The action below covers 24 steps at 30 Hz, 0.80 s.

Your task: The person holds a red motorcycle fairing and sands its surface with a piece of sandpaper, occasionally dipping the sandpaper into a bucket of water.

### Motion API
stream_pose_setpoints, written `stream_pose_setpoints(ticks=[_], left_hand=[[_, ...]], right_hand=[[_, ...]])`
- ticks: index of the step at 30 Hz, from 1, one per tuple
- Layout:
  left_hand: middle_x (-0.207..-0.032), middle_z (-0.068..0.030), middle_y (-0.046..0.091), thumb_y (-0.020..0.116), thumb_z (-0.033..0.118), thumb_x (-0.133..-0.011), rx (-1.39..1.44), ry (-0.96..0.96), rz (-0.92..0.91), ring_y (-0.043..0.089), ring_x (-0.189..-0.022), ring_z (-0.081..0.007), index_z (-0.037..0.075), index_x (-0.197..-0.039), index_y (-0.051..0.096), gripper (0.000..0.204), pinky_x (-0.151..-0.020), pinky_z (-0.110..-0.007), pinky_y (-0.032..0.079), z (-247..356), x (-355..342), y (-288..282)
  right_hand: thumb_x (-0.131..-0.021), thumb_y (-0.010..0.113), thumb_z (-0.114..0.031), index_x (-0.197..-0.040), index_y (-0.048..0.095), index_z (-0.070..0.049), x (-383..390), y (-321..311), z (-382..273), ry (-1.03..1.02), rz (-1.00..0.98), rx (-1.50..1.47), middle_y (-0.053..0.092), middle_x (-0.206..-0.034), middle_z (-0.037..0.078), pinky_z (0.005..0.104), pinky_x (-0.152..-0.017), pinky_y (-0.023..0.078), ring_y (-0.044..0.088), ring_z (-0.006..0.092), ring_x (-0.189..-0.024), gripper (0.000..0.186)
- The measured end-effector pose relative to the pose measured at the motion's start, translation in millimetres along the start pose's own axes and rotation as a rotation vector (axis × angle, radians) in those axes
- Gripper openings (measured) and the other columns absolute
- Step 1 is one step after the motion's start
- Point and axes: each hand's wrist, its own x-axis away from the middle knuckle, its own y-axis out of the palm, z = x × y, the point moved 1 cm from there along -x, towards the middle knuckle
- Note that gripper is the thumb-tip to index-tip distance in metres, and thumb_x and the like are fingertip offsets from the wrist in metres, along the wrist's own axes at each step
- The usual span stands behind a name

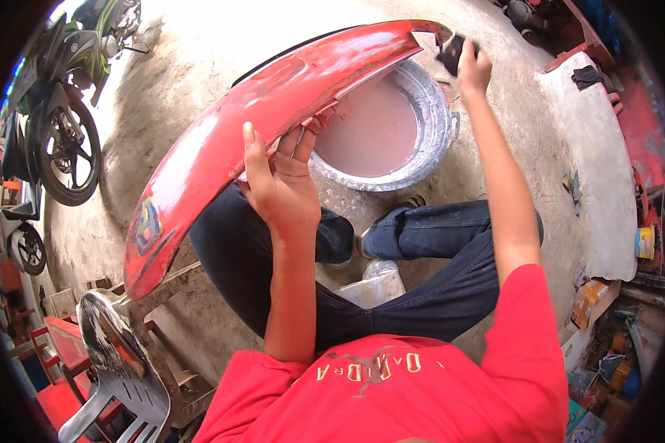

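Note:
A long, curved red vehicle body panel [273, 85] slants from the lower left to the upper right in front of me. Dull, scuffed patches mark its paint, and a colored sticker is near its lower end. My left hand [284, 181] grips the panel's near edge, thumb up and fingers curled under. At the panel's far right tip, my right hand [474, 70] is closed on a black sheet that looks like sandpaper [451, 55]. Beneath the panel stands a metal basin [442, 136] of murky pinkish water, partly hidden by it.
A motorcycle [70, 148] is parked at the left. Near my left side is a worn grey plastic chair [137, 391]. A white container [373, 289] sits between my legs. Along the right run a pale ledge [602, 192] and clutter with a cardboard box [590, 303].

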Motion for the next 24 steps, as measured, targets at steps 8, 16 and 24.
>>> stream_pose_setpoints(ticks=[8, 16, 24], left_hand=[[-0.137, -0.0219, 0.064, 0.047, 0.025, -0.112, -0.029, 0.018, 0.042, 0.066, -0.124, -0.0413, -0.007, -0.137, 0.055, 0.042, -0.11, -0.055, 0.052, -21.7, 5.3, 2.0], [-0.141, -0.022, 0.06, 0.051, 0.021, -0.112, -0.069, -0.004, 0.023, 0.064, -0.128, -0.0407, -0.004, -0.143, 0.049, 0.04, -0.114, -0.056, 0.05, -36.4, 6.8, -5.0], [-0.142, -0.0221, 0.06, 0.055, 0.022, -0.112, -0.02, -0.021, -0.039, 0.064, -0.13, -0.039, -0.001, -0.145, 0.047, 0.041, -0.113, -0.056, 0.051, -45.4, 6.2, -6.2]], right_hand=[[-0.095, 0.062, -0.045, -0.097, 0.077, -0.004, 132.4, 69.2, 155.1, 0.037, -0.485, 0.318, 0.076, -0.099, 0.024, 0.0512, -0.089, 0.056, 0.072, 0.0461, -0.099, 0.043], [-0.091, 0.075, -0.03, -0.105, 0.077, -0.005, 198.0, 111.9, 175.1, 0.167, -0.51, 0.339, 0.077, -0.095, 0.021, 0.0493, -0.085, 0.056, 0.074, 0.0419, -0.095, 0.029], [-0.084, 0.081, -0.03, -0.108, 0.076, -0.001, 218.4, 132.0, 206.7, 0.182, -0.771, 0.478, 0.077, -0.093, 0.021, 0.0471, -0.082, 0.057, 0.076, 0.0384, -0.09, 0.038]])
